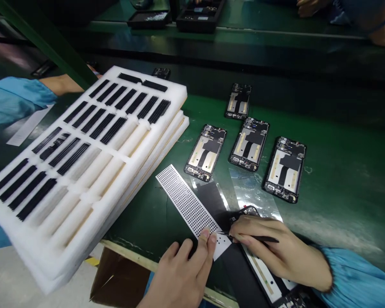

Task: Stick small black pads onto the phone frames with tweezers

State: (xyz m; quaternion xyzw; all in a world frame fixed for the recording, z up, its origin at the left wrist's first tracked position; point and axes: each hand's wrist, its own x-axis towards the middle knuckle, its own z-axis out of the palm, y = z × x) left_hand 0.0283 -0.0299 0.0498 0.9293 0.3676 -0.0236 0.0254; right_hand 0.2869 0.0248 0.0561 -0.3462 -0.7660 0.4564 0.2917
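Note:
My left hand (182,269) presses its fingertips on the near end of a white perforated sticker sheet (188,203) lying on the green table. My right hand (276,250) is closed on black tweezers (253,238), whose tip touches the sheet near my left fingers. Under my right hand lies an open phone frame (263,273), partly hidden. Several more open phone frames (205,152) lie in a loose row beyond the sheet.
A stack of white foam trays (83,171) with slots of black strips fills the left. Another person's blue sleeve and arm (16,100) reach in at far left. Black trays (200,15) stand on the far ledge. A cardboard box (118,280) sits below the table edge.

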